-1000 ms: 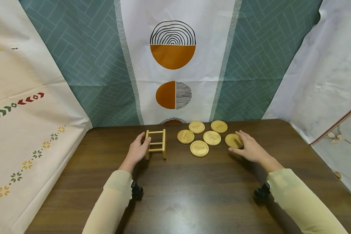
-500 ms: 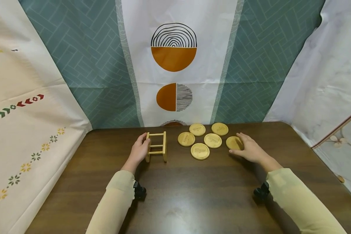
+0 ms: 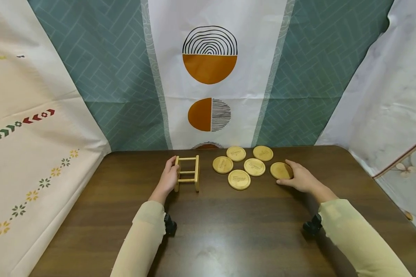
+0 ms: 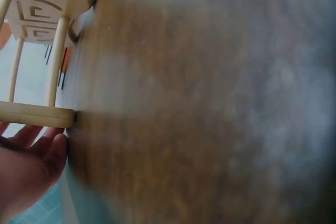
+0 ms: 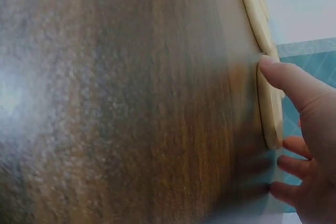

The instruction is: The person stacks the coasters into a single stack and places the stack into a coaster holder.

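A small light wooden rack (image 3: 188, 179) with rods between two side panels stands on the brown table (image 3: 208, 227). My left hand (image 3: 168, 179) rests against the outer face of its left panel; in the left wrist view the fingertips (image 4: 50, 135) lie along that panel without wrapping round it. To the right, my right hand (image 3: 299, 177) holds the rightmost round wooden coaster (image 3: 280, 171) by its rim, thumb at the near edge and fingers at the far right. In the right wrist view this coaster (image 5: 269, 108) lies flat on the table beside the thumb (image 5: 286, 77).
Several more round coasters lie flat between the rack and my right hand, among them a front one (image 3: 239, 180) and a left one (image 3: 223, 164). A patterned cloth (image 3: 209, 77) hangs behind the table's far edge. White cloths hang at both sides.
The head view has shifted slightly. My right hand's fingers have moved from above the right coaster to its rim. My left hand stays at the rack's left panel.
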`<act>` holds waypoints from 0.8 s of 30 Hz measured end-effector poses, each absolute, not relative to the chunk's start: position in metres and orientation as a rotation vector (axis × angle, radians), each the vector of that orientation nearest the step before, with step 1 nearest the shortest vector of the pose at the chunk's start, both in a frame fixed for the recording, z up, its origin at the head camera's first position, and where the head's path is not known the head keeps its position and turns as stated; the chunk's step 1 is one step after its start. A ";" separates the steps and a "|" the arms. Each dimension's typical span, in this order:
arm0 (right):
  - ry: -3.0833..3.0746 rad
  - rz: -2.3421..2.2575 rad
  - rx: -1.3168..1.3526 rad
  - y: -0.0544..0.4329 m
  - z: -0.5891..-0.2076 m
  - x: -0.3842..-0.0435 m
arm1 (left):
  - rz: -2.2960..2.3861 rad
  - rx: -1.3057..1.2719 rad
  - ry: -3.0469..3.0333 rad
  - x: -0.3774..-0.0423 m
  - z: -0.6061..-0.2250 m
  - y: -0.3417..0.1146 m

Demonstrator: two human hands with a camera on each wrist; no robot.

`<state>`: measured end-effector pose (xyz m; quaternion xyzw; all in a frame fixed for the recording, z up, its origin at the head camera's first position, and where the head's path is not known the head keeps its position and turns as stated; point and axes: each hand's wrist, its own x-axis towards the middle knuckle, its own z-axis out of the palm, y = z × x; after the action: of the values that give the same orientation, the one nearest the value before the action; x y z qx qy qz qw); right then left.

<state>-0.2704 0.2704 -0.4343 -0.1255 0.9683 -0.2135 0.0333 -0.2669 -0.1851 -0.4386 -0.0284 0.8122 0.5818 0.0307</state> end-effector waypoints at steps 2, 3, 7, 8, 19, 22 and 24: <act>2.973 -0.644 -0.381 0.272 -0.435 -0.270 | 1.819 -0.093 2.488 -0.268 -0.439 -0.183; 2.971 -0.639 -0.380 0.273 -0.435 -0.270 | 1.830 -0.093 2.484 -0.268 -0.439 -0.183; 2.964 -0.634 -0.365 0.272 -0.433 -0.269 | 1.859 -0.096 2.477 -0.269 -0.439 -0.180; 2.962 -0.636 -0.360 0.272 -0.433 -0.270 | 1.865 -0.105 2.476 -0.270 -0.440 -0.180; 2.967 -0.681 -0.326 0.268 -0.436 -0.273 | 1.899 -0.145 2.428 -0.265 -0.432 -0.181; 2.973 -0.690 -0.315 0.269 -0.437 -0.272 | 1.888 -0.147 2.460 -0.269 -0.441 -0.182; 2.975 -0.697 -0.309 0.269 -0.438 -0.271 | 1.887 -0.149 2.465 -0.268 -0.441 -0.182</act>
<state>-0.2711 0.2691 -0.4379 -0.1005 0.9681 -0.2268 0.0352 -0.2684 -0.1817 -0.4405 -0.0479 0.7930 0.6071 0.0170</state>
